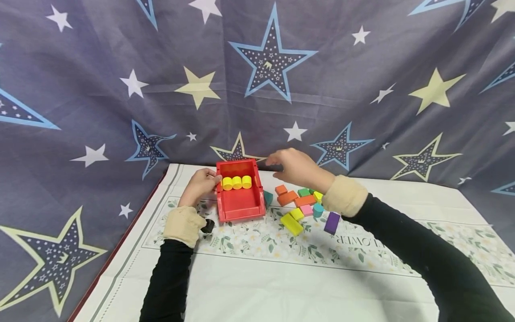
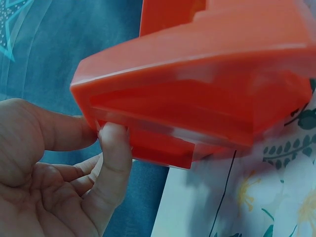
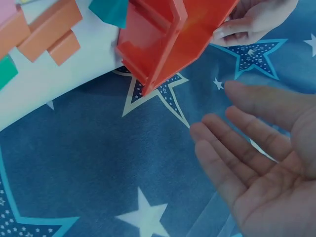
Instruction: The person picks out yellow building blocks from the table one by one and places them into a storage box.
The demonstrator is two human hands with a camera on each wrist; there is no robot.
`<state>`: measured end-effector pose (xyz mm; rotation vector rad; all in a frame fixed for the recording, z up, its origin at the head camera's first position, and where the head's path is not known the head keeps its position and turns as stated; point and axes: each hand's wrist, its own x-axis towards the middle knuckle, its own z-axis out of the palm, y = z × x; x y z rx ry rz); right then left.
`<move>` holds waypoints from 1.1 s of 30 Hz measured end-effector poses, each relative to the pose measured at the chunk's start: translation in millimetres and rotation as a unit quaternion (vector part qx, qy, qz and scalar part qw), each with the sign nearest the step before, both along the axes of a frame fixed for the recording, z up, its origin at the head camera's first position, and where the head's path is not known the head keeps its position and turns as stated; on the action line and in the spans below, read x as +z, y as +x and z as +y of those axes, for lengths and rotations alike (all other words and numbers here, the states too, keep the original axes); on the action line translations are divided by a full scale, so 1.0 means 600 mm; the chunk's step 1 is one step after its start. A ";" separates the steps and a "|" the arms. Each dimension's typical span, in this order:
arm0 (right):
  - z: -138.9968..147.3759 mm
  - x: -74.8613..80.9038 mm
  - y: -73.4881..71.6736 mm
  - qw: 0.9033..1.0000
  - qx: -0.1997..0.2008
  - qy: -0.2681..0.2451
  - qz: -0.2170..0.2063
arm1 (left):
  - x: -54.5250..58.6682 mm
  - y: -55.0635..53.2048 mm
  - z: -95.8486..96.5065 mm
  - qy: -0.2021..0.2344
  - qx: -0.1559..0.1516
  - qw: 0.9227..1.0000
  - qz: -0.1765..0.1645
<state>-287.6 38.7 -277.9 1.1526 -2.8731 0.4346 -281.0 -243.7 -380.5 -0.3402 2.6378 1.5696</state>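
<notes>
My left hand (image 1: pixel 200 184) pinches the left side of a red plastic bin (image 1: pixel 241 202). In the left wrist view, thumb and forefinger grip the lower edge of the bin (image 2: pixel 187 69) near one corner. Three yellow cylinders (image 1: pixel 237 183) lie side by side in a row across the inside of the bin. Off the bin's right side, my right hand (image 1: pixel 297 167) is raised above the back of the table, holding nothing. Its fingers look loosely extended and apart from the bin in the right wrist view.
Right of the bin lie several loose blocks: orange (image 1: pixel 287 198), yellow (image 1: pixel 291 224), pink (image 1: pixel 306 210), purple (image 1: pixel 332 223) and a teal cylinder (image 1: pixel 318 209). A teal block (image 1: pixel 267 198) sits against the bin's right side. A star-patterned cloth (image 1: pixel 257 116) hangs behind the table.
</notes>
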 end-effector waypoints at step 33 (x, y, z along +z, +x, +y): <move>0.081 -0.117 0.058 0.987 0.062 0.065 -0.132 | 0.000 -0.001 -0.001 0.008 -0.003 1.000 -0.008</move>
